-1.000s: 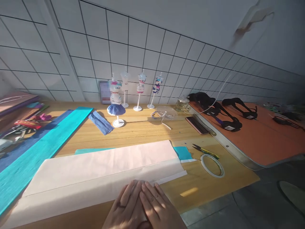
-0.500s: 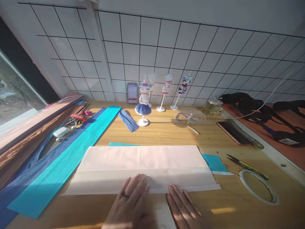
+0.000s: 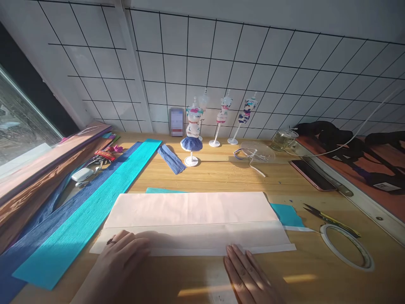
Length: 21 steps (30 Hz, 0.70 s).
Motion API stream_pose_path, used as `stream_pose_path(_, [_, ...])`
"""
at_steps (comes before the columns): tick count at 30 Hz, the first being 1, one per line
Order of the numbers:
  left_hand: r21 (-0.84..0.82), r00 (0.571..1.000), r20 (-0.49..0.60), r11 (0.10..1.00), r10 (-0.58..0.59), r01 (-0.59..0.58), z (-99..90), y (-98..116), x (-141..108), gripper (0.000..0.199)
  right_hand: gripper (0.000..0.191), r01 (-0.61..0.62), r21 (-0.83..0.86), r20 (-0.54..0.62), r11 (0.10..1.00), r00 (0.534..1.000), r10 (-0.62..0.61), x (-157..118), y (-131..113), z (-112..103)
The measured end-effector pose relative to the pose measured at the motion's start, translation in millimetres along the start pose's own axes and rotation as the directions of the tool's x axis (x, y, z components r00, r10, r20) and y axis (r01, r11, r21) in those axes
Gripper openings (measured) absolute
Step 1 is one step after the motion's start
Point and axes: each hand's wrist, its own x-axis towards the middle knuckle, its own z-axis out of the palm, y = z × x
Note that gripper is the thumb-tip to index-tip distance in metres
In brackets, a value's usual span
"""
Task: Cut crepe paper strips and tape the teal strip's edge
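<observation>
A wide pale sheet of paper (image 3: 193,207) lies across the table in front of me, with a crease along its length and a narrow white strip (image 3: 265,249) on its near edge. My left hand (image 3: 123,253) rests on the near left part of the sheet, fingers slightly bent and a dark ring on one finger. Flat on the near edge, right of the middle, lies my right hand (image 3: 245,270), its fingers stretched out. Neither hand grips anything. Turquoise crepe paper (image 3: 287,215) shows from under the sheet at the right and along the far edge.
Long turquoise (image 3: 95,211) and blue strips lie at left, near an earphone case (image 3: 82,174). Small dress forms (image 3: 193,126) stand behind. At right are scissors (image 3: 332,220), a tape roll (image 3: 348,249), a phone (image 3: 313,175) and a glass jar (image 3: 283,139).
My left hand has slid left along the sheet, from its middle to near its left end. My right hand stays on the near edge. The view has shifted slightly.
</observation>
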Motion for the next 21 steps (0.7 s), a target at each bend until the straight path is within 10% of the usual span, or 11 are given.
stream_pose_path(15, [0.191, 0.991, -0.130, 0.981, -0.010, 0.035, -7.7, -54, -31, 0.021, 0.053, 0.033, -0.037, 0.009, 0.999, 0.999, -0.032, -2, 0, 2])
stream_pose_path(21, [0.074, 0.965, -0.117, 0.967, -0.233, 0.243, -5.6, -65, -42, 0.027, 0.049, 0.044, -0.030, 0.023, 0.999, 0.999, -0.044, -2, 2, 0])
